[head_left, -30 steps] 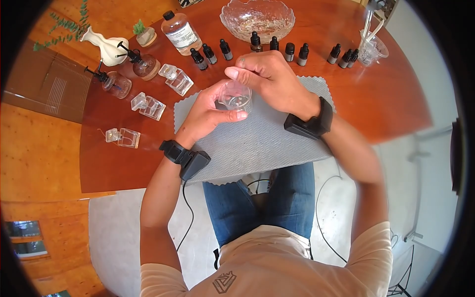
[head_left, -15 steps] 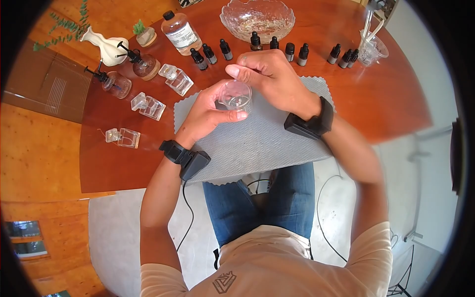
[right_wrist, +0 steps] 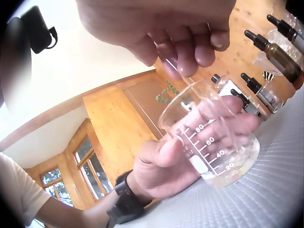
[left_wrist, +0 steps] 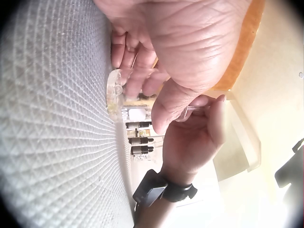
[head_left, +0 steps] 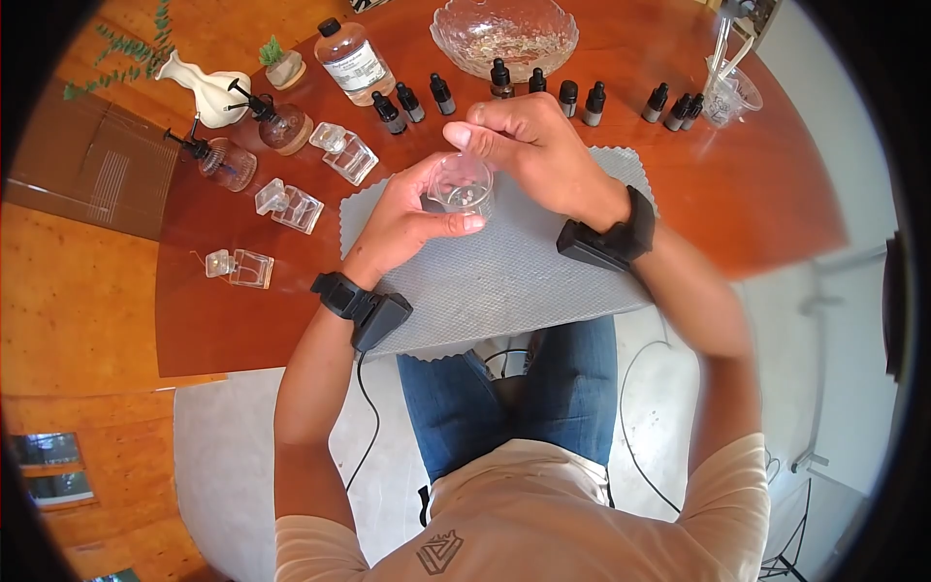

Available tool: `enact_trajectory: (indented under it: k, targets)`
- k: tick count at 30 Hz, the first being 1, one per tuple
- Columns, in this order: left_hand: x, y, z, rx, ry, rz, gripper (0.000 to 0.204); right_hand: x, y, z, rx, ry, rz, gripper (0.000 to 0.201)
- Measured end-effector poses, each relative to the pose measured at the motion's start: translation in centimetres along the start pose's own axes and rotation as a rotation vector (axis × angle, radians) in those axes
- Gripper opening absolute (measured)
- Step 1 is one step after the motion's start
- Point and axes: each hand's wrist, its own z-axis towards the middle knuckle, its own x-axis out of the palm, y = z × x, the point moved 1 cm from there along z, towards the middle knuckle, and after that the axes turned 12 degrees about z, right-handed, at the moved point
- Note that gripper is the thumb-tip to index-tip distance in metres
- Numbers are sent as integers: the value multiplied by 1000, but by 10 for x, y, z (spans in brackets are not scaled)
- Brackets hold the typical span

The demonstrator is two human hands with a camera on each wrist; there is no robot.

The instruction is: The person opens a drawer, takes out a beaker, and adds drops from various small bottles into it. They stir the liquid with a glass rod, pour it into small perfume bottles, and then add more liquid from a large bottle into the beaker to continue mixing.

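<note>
A clear beaker (right_wrist: 209,137) with white graduations stands tilted in the right wrist view, with some clear and pale matter at its bottom. My left hand (head_left: 402,225) grips it round the side, thumb in front and fingers behind. Above the rim, my right hand (head_left: 543,155) pinches a thin clear rod (right_wrist: 172,62) whose lower part reaches into the beaker. Under both hands lies the grey textured mat (head_left: 485,291). Whether the rod touches the beaker's bottom I cannot tell.
Behind the hands stand several dropper bottles (head_left: 441,95), a large labelled bottle (head_left: 355,64) and a glass bowl (head_left: 504,44). Square glass bottles (head_left: 254,270) and spray bottles (head_left: 229,165) are at the left. A plastic cup (head_left: 732,97) holding sticks stands back right.
The right hand has shifted very slightly above the beaker. Both hands keep their holds, and the beaker stays nearly in place.
</note>
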Motion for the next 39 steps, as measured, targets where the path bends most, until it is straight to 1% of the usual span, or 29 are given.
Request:
enact_trajectory:
  k: [3,6,9,12,15,18,21,24,27,30,33,36,39]
  targets:
    - [-1,4,0,5,4,13,69,0,1,1,-15,30,-38,40]
    - [0,3,0,8,5,-13,69,1,7,0,11,29,84,39]
    - [0,3,1,2,-4,-4,70,0,1,2,-57,0,-126,39]
    - [0,4,0,-10,11,-6,72,-1,6,1,16,62,-33,39]
    - [0,1,0,0,4,-14,72,-1,-1,1,-2,15,-55,39]
    - [0,2,1,-1,2,9,72,0,0,1,-12,44,-51,40]
    - [0,1,0,0,2,-1,71,0,4,0,22,29,36,40]
    - [0,1,1,-7,11,8,70,-1,0,2,-1,23,-72,41]
    - [0,3,1,-7,11,-3,69,0,5,1,28,61,95,41]
    - [1,1,1,17,1,-3,68,-1,1,1,42,5,0,42]
    - [0,3,0,1,7,17,66,-1,-4,2,7,56,14,42]
    - [1,2,0,9,-1,-14,65,4,-1,-1,30,8,200,41]
    - [0,1,1,2,4,1,65,-1,-4,2,13,22,-9,41]
